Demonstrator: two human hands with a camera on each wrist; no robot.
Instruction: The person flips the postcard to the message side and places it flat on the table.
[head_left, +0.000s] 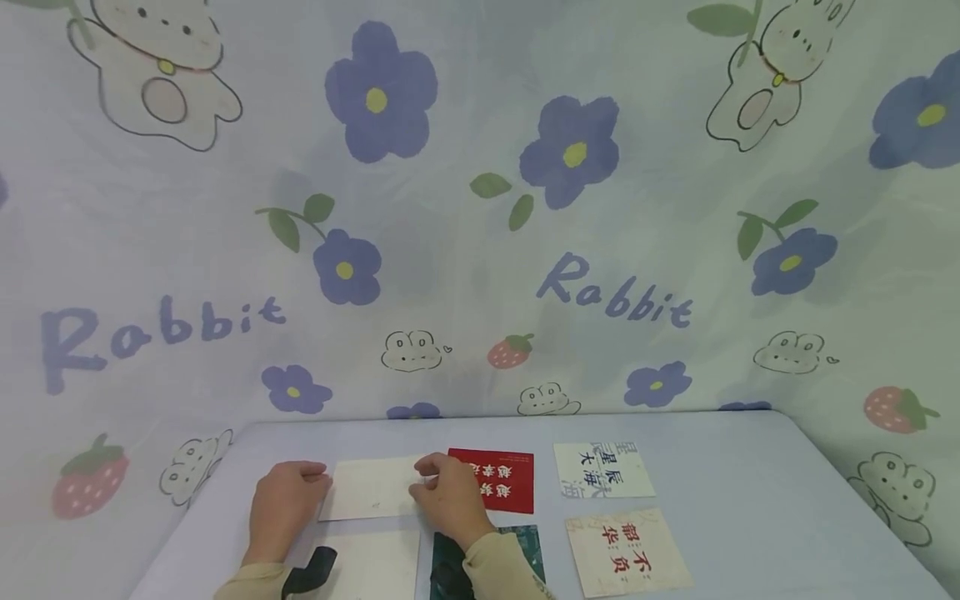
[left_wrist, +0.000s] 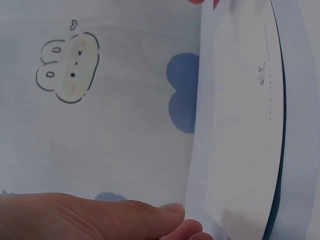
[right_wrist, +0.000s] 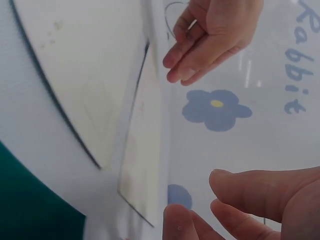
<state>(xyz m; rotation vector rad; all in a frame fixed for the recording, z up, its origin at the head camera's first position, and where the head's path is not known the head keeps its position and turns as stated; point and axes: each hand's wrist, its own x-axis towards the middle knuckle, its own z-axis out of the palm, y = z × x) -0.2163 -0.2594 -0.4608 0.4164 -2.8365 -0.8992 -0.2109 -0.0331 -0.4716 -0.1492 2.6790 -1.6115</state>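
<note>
A cream card [head_left: 377, 490] with a tiny printed mark lies on the white table, between my two hands. My left hand [head_left: 287, 504] is by its left edge; the right wrist view shows that left hand [right_wrist: 215, 40] with loosely bent fingers and nothing in them. My right hand [head_left: 453, 500] is at the card's right edge, overlapping a red card [head_left: 517, 483] with white characters in the head view. Its thumb [right_wrist: 250, 192] and fingers stand apart around nothing. A second cream card [head_left: 382, 558] lies nearer, partly behind the left wrist's black strap.
A dark green card [head_left: 531, 542] is half hidden under the right forearm. Further right lie a white card [head_left: 633, 458] with blue characters and a beige card [head_left: 588, 550] with red ones. A patterned curtain [head_left: 465, 317] rises behind the table [head_left: 750, 483].
</note>
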